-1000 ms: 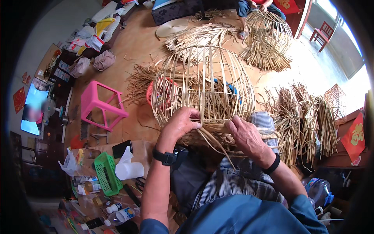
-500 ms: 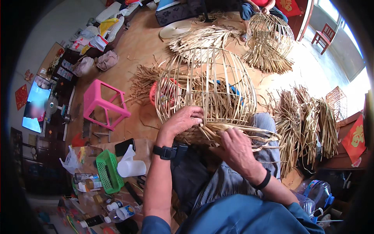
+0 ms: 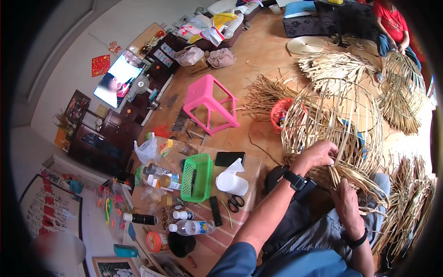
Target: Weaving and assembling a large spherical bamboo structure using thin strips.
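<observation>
A barrel-shaped openwork basket (image 3: 333, 94) of pale thin ribs stands before my lap, its near side partly woven with dried leaf strips. My left hand (image 3: 318, 154) is closed at the woven edge, fingers curled in against the ribs and pinching a strip there. Close by on the right, my right hand (image 3: 348, 210) is closed on the loose ends of dried leaf strips (image 3: 362, 182), which trail right across my striped trouser leg. What lies under its fingers is partly hidden.
Bundles of dried strips (image 3: 408, 203) lie at right. A pink stool (image 3: 207, 104) stands ahead left. On the table at left are a green basket (image 3: 196, 180), scissors (image 3: 236, 202), a paper roll (image 3: 232, 183) and bottles. Beyond, a person in red (image 3: 392, 23) handles another ribbed basket (image 3: 406, 87).
The view has swung left, so the basket and both hands appear farther right. My right hand has turned from lying palm-down over the strips to gripping them with its thumb up.
</observation>
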Tool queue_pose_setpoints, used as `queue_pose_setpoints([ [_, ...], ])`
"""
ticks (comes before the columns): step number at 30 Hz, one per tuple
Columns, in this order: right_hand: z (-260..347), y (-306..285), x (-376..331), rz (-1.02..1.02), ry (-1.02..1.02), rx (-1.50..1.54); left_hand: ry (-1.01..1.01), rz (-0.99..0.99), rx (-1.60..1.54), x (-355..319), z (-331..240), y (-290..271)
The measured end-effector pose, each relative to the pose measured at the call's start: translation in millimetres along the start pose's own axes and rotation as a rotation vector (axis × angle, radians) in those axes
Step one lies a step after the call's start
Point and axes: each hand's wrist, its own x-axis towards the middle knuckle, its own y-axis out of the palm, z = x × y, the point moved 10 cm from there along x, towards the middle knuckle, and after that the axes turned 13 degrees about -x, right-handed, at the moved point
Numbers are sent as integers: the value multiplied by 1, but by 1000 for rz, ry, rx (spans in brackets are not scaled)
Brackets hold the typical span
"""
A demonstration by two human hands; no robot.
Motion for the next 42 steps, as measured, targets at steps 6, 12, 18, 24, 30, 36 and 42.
queue_pose_setpoints([
  [6,8,14,-5,298,264,749,26,-12,-56,3,7,3],
  [12,18,-20,26,430,398,1276,72,50,-4,3,4,3],
  [18,-9,-8,35,443,425,1569,17,24,11,-13,-8,0],
  [24,-14,-3,39,519,477,1805,-114,-169,172,-9,-8,-1],
  [30,-58,-90,7,361,302,1612,-23,-180,-126,-10,-4,7],
  [36,-142,-221,5,-349,-240,2086,-194,-183,41,-13,3,-4],
  [42,-64,-81,15,322,110,875,-149,-200,143,-15,-6,-8],
])
